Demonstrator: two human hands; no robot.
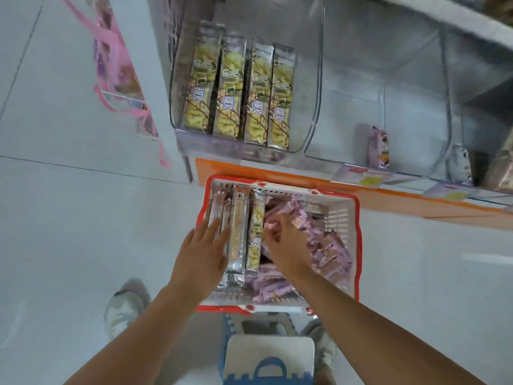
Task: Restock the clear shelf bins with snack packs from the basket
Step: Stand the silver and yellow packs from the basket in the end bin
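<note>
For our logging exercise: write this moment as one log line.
left hand: flat on long packs | right hand: among purple packs in basket | bin: four yellow packs

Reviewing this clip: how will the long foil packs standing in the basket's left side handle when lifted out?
Probably fairly stiff: the long foil packs keep straight edges, like the matching packs upright in the clear bin. The glossy foil may be slippery, so the left hand, lying flat on them, might need a firmer grip.
</note>
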